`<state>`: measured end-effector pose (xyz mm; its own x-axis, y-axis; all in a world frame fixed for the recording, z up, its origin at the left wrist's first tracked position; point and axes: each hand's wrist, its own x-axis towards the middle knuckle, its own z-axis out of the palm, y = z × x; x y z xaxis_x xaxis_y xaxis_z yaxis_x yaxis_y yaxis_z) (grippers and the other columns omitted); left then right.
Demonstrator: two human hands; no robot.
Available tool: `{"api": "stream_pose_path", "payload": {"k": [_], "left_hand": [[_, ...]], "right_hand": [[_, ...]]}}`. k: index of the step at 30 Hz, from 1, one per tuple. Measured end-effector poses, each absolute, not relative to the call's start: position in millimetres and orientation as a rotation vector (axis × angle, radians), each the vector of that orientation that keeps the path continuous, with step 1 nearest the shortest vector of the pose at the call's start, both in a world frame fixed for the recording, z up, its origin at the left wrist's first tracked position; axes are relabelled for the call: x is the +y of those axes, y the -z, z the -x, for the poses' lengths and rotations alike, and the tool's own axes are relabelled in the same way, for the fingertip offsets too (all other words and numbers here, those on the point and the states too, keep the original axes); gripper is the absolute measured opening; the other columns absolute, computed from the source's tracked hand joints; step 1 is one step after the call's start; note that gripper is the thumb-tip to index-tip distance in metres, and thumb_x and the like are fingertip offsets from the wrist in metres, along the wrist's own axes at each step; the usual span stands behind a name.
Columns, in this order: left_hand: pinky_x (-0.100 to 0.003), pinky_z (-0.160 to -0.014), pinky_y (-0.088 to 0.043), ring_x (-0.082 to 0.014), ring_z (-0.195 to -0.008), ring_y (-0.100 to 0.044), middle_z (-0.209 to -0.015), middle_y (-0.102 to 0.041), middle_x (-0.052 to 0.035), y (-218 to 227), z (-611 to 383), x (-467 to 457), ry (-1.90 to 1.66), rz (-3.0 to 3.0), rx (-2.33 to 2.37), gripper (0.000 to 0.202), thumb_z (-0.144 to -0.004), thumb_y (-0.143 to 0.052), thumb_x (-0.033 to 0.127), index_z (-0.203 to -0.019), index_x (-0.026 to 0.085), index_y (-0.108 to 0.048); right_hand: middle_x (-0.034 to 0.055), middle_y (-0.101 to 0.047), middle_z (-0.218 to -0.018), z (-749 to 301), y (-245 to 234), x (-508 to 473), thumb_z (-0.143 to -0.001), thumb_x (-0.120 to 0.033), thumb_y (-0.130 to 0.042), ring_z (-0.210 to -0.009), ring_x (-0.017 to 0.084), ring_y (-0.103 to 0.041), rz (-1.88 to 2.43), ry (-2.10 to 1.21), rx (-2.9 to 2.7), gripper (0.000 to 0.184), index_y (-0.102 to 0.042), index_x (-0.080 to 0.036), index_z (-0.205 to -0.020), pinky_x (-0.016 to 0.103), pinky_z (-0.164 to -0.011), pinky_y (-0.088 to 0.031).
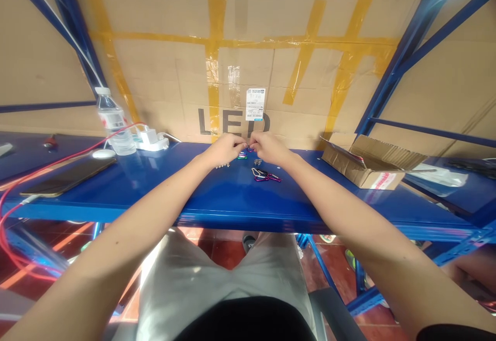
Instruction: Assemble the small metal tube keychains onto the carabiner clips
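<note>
Over the far part of the blue table, my left hand (228,148) and my right hand (266,147) meet almost fingertip to fingertip, both pinched closed. A tiny dark purple clip-like piece (250,149) shows at the right fingertips. What the left fingers pinch is too small to make out. Beneath the hands lies a green carabiner (242,157), partly covered by the left fingers. Small brass-coloured parts (222,166) are beside my left wrist. Closer to me are a little heap of silvery metal parts (258,162) and several carabiners (265,175), silver, black and purple.
On the left of the blue table (232,201) are a water bottle (116,121), a white power strip (152,142), a phone (70,177) and a red cable (77,156). At right stands an open cardboard box (368,163). A large cardboard sheet (163,88) closes off the back.
</note>
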<state>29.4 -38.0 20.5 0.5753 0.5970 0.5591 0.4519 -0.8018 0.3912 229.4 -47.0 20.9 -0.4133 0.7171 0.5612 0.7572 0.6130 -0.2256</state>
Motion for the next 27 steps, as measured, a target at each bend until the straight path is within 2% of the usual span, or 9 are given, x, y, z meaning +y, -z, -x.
{"api": "stream_pose_path", "payload": {"k": [4, 11, 19, 23, 27], "left_hand": [[-0.031, -0.061, -0.03, -0.0159, -0.06, -0.042, -0.06, -0.053, -0.0011, -20, -30, -36, -1.007, -2.631, 0.904, 0.028, -0.088, -0.049, 0.019, -0.061, 0.02, -0.057], [-0.031, -0.061, -0.03, -0.0151, -0.059, -0.04, -0.06, -0.045, 0.0011, -16, -25, -26, -0.951, -2.556, 0.828, 0.029, -0.09, -0.05, 0.023, -0.061, 0.02, -0.052], [-0.031, -0.064, -0.032, -0.0168, -0.059, -0.045, -0.062, -0.056, -0.0013, -15, -28, -31, -0.905, -2.664, 0.916, 0.026, -0.085, -0.054, 0.018, -0.06, 0.021, -0.058], [-0.03, -0.065, -0.034, -0.0181, -0.064, -0.049, -0.067, -0.059, -0.0022, -14, -31, -32, -0.993, -2.59, 0.984, 0.02, -0.089, -0.055, 0.018, -0.071, 0.02, -0.063], [-0.029, -0.066, -0.036, -0.0186, -0.068, -0.053, -0.073, -0.062, -0.0029, -9, -34, -28, -1.067, -2.458, 1.029, 0.016, -0.095, -0.052, 0.019, -0.084, 0.019, -0.064]], "right_hand": [[0.008, -0.069, -0.082, -229, -20, -46, -0.086, 0.0, -0.054, -0.082, 0.023, -0.061, 1.163, 0.136, -2.295, 0.02, -0.058, -0.019, -0.081, 0.03, -0.067, -0.038], [0.0076, -0.07, -0.088, -229, -20, -49, -0.078, 0.007, -0.052, -0.084, 0.023, -0.062, 1.129, 0.151, -2.342, 0.027, -0.057, -0.019, -0.082, 0.029, -0.068, -0.039], [0.0083, -0.07, -0.091, -229, -21, -50, -0.075, 0.007, -0.049, -0.084, 0.023, -0.062, 1.085, 0.147, -2.374, 0.029, -0.057, -0.019, -0.081, 0.03, -0.069, -0.039], [0.0068, -0.069, -0.085, -231, -22, -46, -0.084, -0.001, -0.049, -0.083, 0.023, -0.062, 1.03, 0.061, -2.254, 0.02, -0.058, -0.019, -0.082, 0.032, -0.072, -0.042], [0.0053, -0.071, -0.084, -236, -19, -36, -0.088, -0.004, -0.047, -0.081, 0.021, -0.065, 1.018, -0.195, -2.067, 0.022, -0.062, -0.018, -0.096, 0.032, -0.074, -0.048]]}}
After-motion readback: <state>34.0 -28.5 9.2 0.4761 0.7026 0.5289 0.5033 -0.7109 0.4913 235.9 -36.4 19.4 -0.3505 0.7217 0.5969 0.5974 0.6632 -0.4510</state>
